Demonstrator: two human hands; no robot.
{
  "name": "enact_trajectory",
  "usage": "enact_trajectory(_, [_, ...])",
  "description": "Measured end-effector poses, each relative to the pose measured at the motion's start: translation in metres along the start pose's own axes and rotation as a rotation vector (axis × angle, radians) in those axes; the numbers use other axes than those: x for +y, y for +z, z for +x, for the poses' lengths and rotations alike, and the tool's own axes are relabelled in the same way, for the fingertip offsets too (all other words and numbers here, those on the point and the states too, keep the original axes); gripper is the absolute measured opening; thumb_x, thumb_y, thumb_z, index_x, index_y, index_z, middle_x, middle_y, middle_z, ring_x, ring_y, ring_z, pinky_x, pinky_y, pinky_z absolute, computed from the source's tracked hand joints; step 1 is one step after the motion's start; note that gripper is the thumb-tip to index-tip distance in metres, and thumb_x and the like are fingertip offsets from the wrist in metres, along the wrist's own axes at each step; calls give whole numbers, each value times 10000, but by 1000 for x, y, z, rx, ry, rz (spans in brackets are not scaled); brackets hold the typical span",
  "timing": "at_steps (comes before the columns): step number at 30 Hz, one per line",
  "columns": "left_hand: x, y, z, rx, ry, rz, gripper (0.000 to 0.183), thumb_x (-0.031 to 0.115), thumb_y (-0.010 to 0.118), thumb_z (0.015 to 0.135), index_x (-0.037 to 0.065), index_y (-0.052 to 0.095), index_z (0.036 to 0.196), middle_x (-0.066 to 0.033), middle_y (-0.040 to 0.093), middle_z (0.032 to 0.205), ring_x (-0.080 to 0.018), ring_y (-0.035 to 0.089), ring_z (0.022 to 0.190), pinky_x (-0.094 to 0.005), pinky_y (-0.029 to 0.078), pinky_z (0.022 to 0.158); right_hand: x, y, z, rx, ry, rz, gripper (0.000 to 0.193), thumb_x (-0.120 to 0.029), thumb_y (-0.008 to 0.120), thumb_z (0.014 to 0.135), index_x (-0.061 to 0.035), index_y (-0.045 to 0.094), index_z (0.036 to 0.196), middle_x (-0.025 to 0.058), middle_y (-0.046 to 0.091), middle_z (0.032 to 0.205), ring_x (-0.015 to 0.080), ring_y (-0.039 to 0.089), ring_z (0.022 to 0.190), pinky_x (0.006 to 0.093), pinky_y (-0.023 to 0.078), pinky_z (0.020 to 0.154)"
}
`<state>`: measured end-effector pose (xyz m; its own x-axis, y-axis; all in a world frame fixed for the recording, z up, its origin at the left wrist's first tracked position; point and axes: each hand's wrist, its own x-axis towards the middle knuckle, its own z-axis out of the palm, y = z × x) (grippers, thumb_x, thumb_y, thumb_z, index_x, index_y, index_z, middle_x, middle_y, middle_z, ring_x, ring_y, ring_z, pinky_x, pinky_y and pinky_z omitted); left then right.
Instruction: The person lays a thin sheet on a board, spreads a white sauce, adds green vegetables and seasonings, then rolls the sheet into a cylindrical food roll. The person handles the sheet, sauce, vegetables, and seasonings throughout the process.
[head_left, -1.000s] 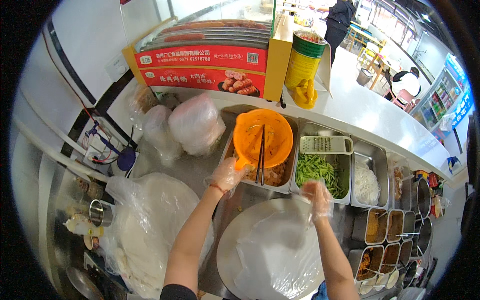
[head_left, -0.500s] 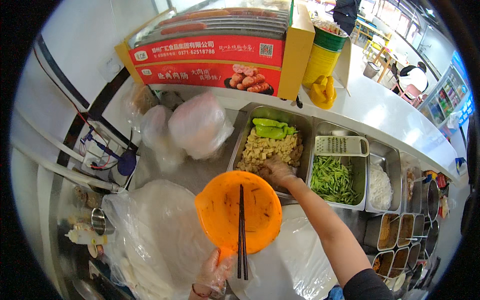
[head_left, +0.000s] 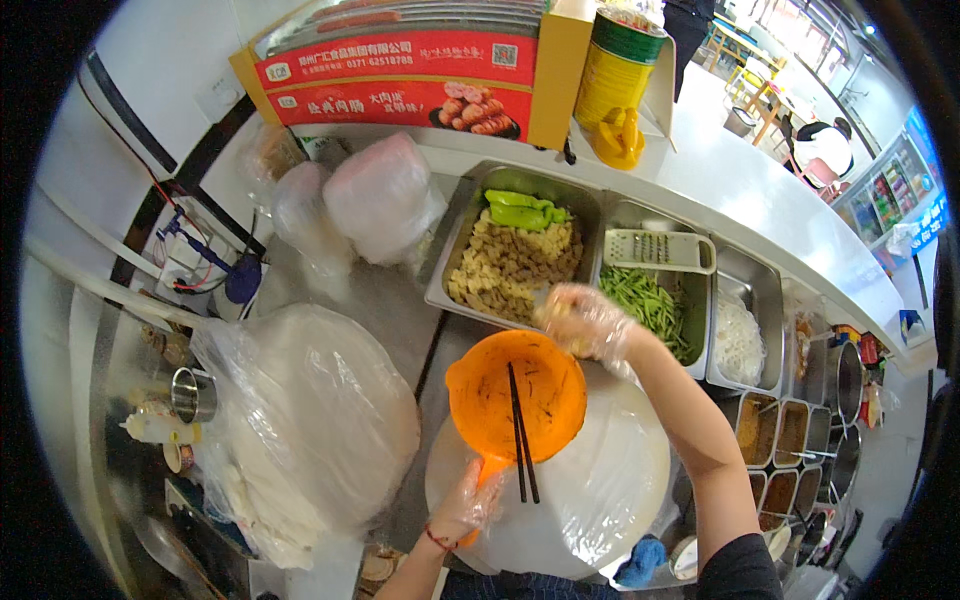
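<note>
My left hand [head_left: 468, 503], in a clear plastic glove, grips the handle of an orange plastic bowl [head_left: 470, 390] with dark smears inside. A pair of black chopsticks [head_left: 522, 440] rests in the bowl and sticks out over its near rim. Close to the bowl's far right rim, my gloved right hand [head_left: 590, 322] is closed, fingers curled around what look like pale diced pieces, partly hidden. Just beyond it stands a steel tray [head_left: 440, 285] of tan and brown diced food [head_left: 510, 262], with green peppers [head_left: 525, 210] at its far end.
To the right are shredded green vegetable [head_left: 650, 305] under a white grater [head_left: 655, 250], white noodle-like strands [head_left: 738, 345], and several seasoning tins [head_left: 757, 425]. Plastic-covered round stacks [head_left: 330, 390] lie left and under the bowl. A red sausage display [head_left: 400, 95] stands behind.
My right hand has lifted out of the diced food and come back toward the bowl's right rim. The bowl has shifted right and the view has moved.
</note>
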<state>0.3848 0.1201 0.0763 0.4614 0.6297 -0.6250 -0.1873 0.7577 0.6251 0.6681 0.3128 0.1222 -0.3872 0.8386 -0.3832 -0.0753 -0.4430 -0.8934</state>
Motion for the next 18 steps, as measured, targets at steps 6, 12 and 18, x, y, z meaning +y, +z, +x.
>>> enact_trajectory(6, [-20, 21, 25, -5, -20, 140, 169, 225, 513, 1031, 76, 464, 1095, 36, 487, 800, -44, 435, 633, -215, 387, 540, 41, 32, -53, -39, -598, -1190, 157, -206, 684, 917, -62, 691, 980, 47, 651, 833, 164, 606, 812, 327, 512, 749])
enact_trajectory(12, [-14, 25, 20, 18, 24, 280, 207, 234, 549, 1013, 47, 488, 1078, 20, 498, 797, -54, 455, 652, -228, 400, 553, -31, -51, -57, 440, 135, -736, 269, -255, 696, 891, -22, 709, 1023, 143, 696, 1013, 223, 659, 937, 343, 530, 834])
enact_trajectory(18, [-13, 25, 16, 34, 40, 171, 212, 231, 576, 1000, 73, 501, 1121, 24, 513, 828, -52, 475, 671, -223, 417, 579, 46, -144, -55, 507, 289, -1217, 892, -428, 826, 723, -98, 440, 1456, 260, 400, 1482, 383, 387, 1381, 422, 342, 1133])
